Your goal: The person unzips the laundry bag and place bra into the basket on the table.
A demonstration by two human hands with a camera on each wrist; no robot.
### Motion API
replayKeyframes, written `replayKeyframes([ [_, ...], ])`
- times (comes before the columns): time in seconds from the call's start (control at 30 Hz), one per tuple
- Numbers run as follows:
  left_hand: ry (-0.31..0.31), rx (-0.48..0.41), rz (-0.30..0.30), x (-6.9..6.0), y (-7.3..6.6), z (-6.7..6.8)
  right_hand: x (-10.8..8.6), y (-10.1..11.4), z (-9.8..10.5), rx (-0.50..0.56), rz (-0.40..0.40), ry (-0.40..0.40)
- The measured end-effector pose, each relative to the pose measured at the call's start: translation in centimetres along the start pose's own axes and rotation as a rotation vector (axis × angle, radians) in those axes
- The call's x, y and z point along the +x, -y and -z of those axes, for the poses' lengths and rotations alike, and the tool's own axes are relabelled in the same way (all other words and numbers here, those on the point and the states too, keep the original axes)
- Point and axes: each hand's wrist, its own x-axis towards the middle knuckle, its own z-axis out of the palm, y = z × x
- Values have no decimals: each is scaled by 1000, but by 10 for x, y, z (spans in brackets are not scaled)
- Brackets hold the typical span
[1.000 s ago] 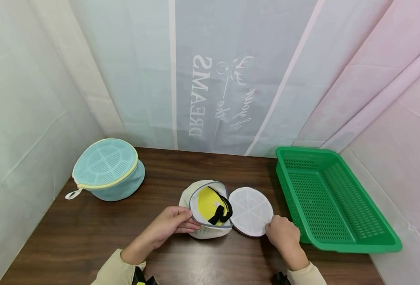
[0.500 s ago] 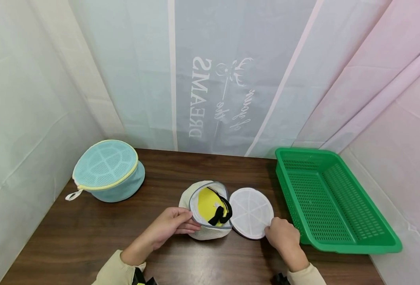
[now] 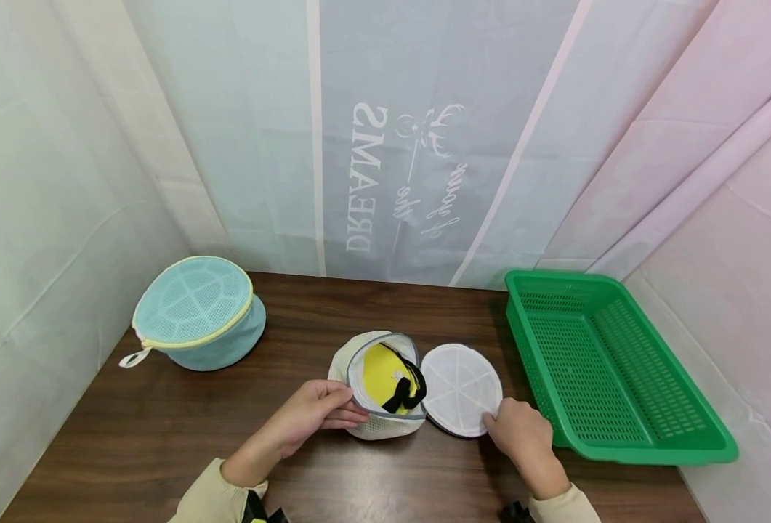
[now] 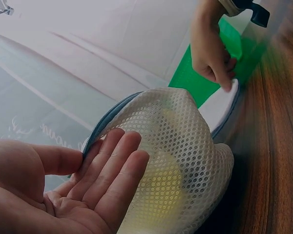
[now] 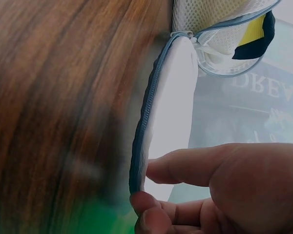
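Observation:
In the head view, a white mesh laundry bag [image 3: 384, 427] with a grey zipper rim stands unzipped in mid-table. Inside lies a yellow cloth item [image 3: 380, 369] with a black strap [image 3: 411, 391] and a small white tag; its kind cannot be told. My left hand [image 3: 313, 411] pinches the bag's near-left rim between thumb and fingers, as the left wrist view also shows. The bag's round white lid [image 3: 461, 390] is folded out to the right, still joined at the zipper. My right hand [image 3: 522, 434] pinches the lid's right edge; its thumb [image 5: 180, 165] lies on the white inner face.
A light-blue mesh laundry bag [image 3: 218, 356] with a yellow zipper and a white loop stands at the back left. A green plastic basket [image 3: 529, 363] stands on the right, close to my right hand. Cloth curtains [image 3: 418, 73] enclose the brown wooden table [image 3: 307, 319].
Both hands keep their hold on the bag and its lid. My right thumb has shifted very slightly at the lid's edge; otherwise nothing visibly differs.

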Motion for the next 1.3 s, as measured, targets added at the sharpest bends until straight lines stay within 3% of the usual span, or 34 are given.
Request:
replayKeyframes([
  [0.47, 0, 3, 8, 0, 1, 1, 1, 1, 4, 55, 24, -31],
  [0.93, 7, 18, 9, -1, -2, 1, 6, 10, 20, 172, 148, -170],
  [1.3, 7, 18, 14, -2, -2, 1, 10, 35, 41, 191, 233, -149],
])
